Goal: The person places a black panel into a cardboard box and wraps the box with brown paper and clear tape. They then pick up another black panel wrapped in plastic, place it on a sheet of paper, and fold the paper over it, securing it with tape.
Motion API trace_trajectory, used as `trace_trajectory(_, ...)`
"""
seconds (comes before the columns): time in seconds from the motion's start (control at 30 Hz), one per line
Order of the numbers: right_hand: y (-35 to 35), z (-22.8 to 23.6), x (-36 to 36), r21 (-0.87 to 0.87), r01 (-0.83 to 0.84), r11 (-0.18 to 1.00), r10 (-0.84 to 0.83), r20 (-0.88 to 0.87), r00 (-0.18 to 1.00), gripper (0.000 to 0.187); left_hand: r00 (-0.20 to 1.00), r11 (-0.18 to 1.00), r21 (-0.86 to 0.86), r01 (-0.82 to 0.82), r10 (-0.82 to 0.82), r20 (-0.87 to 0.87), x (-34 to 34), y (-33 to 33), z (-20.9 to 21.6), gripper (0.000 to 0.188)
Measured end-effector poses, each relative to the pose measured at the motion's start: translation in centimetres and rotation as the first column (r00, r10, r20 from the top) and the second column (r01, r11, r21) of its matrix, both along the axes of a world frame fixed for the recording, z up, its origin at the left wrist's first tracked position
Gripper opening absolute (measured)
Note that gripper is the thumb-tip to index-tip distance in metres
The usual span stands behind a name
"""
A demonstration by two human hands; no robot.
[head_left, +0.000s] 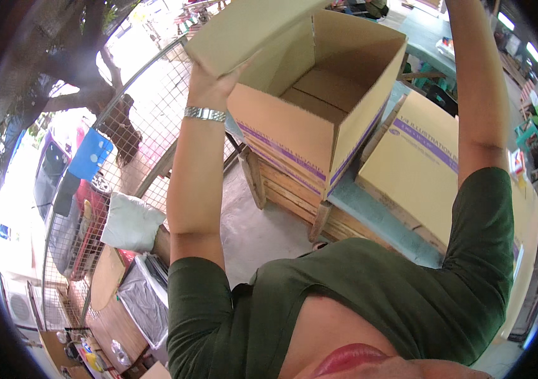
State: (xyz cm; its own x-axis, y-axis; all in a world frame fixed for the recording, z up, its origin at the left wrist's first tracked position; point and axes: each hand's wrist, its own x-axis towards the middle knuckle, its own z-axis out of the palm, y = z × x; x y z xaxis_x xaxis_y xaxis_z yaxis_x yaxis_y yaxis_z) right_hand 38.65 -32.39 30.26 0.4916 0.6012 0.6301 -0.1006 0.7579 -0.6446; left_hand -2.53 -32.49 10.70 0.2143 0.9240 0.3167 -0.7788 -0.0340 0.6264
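Observation:
My left hand, with a metal-band watch at the wrist, is closed on the lower corner of a flat beige board. The board is raised and tilted above the left side of an open cardboard box, and its far part runs out at the top edge. Inside the box the brown bottom shows. My right arm reaches up past the top edge, so its hand is out of sight.
A closed carton lies on the blue-green table right of the box. Under the box is a wooden bench. A wire mesh fence, a white cushion and a bin with a grey plastic liner are at left.

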Motion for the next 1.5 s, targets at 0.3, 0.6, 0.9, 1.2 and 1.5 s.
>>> trace_trajectory(0.3, 13.4, -10.3, 5.0, -0.316, -0.14, 0.938, 0.176, 0.088, 0.98, 0.013, 0.983, 0.987, -0.154, -0.041, 0.013, -0.181, 3.6, 6.2, -8.1, 0.038)
trace_trajectory(0.6, 12.5, -9.1, 0.1, -0.215, -0.184, 0.959, 0.17, -0.082, 0.982, 0.02, 0.971, 0.923, -0.328, -0.202, 0.145, -0.188, 4.1, 1.0, -5.6, 0.008)
trace_trajectory(0.9, 16.7, -16.8, 0.9, -0.378, -0.4, 0.835, 0.352, -0.192, 0.916, 0.027, 0.889, 0.842, -0.341, -0.418, 0.302, -0.344, 2.2, 1.6, -7.1, 0.015)
trace_trajectory(1.2, 21.2, -29.1, 10.8, -0.315, 0.542, 0.779, -0.063, 0.821, 0.568, 0.051, 0.738, 0.95, 0.117, -0.29, 0.3, -0.605, 2.6, -1.7, -3.1, 0.04)
trace_trajectory(1.5, 8.2, -25.6, 1.6, -0.467, 0.321, 0.824, 0.451, 0.883, 0.128, 0.038, 0.679, 0.724, -0.233, -0.649, 0.415, -0.605, -4.9, -8.5, -14.0, 0.04)
